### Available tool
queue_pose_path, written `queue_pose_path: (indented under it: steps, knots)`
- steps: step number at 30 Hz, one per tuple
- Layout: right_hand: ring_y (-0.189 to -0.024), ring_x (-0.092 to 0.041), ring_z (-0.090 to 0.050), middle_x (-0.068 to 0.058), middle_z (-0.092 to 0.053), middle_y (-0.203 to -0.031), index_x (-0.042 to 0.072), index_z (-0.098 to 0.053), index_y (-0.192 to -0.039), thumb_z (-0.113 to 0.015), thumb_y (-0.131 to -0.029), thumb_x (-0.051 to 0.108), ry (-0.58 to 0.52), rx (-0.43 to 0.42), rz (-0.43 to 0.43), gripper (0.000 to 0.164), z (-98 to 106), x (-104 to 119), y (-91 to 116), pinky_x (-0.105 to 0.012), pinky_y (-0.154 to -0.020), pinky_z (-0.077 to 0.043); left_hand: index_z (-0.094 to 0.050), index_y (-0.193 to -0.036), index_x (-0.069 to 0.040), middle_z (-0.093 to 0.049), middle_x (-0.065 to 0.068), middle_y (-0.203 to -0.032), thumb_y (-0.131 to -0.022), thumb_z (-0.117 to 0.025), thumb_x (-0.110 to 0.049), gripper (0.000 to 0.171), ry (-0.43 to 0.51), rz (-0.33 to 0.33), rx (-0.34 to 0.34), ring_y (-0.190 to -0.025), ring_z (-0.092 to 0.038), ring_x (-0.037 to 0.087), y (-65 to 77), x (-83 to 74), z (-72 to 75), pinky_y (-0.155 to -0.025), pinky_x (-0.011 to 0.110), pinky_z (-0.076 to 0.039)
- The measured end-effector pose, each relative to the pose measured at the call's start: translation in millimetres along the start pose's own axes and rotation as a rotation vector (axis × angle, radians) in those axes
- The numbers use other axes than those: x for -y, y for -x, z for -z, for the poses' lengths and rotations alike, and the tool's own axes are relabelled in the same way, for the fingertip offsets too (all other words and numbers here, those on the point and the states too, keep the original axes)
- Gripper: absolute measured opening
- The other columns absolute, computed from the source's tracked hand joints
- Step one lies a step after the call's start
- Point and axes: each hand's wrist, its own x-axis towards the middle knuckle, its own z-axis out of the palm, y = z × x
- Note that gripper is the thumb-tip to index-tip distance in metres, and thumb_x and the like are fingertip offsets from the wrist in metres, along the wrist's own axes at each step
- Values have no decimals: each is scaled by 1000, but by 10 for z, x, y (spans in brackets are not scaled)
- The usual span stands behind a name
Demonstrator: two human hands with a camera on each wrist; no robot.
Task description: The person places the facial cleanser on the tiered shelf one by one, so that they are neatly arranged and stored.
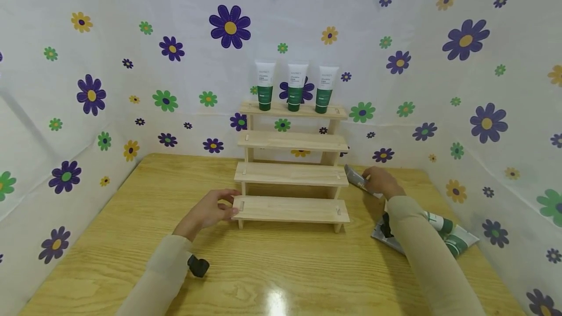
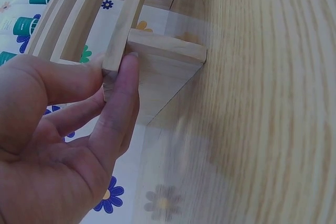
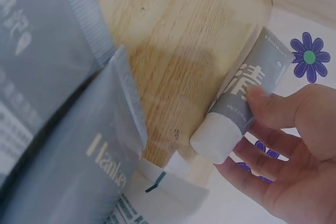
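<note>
My left hand (image 1: 213, 212) pinches the left end of the lowest step of a tiered wooden rack (image 1: 290, 208), thumb above and fingers beneath. To the right of the rack, my right hand (image 1: 382, 182) grips a grey tube (image 1: 357, 178) with a white cap, thumb on its printed side in the right wrist view. Three white-and-green tubes (image 1: 295, 87) stand in a row on the top step, caps down. The lower steps are bare wood.
More tubes lie in a pile at the right, a white-and-green tube (image 1: 461, 240) and grey tubes (image 3: 100, 145) among them, partly hidden by my right forearm. A flower-printed sheet (image 1: 184, 13) hangs behind and beside the wooden table (image 1: 263, 262).
</note>
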Motion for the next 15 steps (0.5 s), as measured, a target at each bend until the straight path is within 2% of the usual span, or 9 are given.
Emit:
queue_pose_path:
  steps: [8,15]
  knots:
    - [-110,-46,-68,-33,-66,-128,-9,-63,-130,-66,-92,4,-55,-7,34,40,39,-47,0,-55,-93,-58,-53,-145,2,-57,25,-126,-97,-67,1,50,3,7,-1,-90,-69,19,-5,-6,7,-80,36,-65]
    - [-107,-49,-69,-38,-66,-122,-14,-61,-128,-66,-93,3,-140,-83,64,40,107,-98,16,-54,-90,-60,-52,-145,3,-58,25,-126,-98,-66,0,50,8,2,0,-90,-68,18,3,4,10,-81,36,-65]
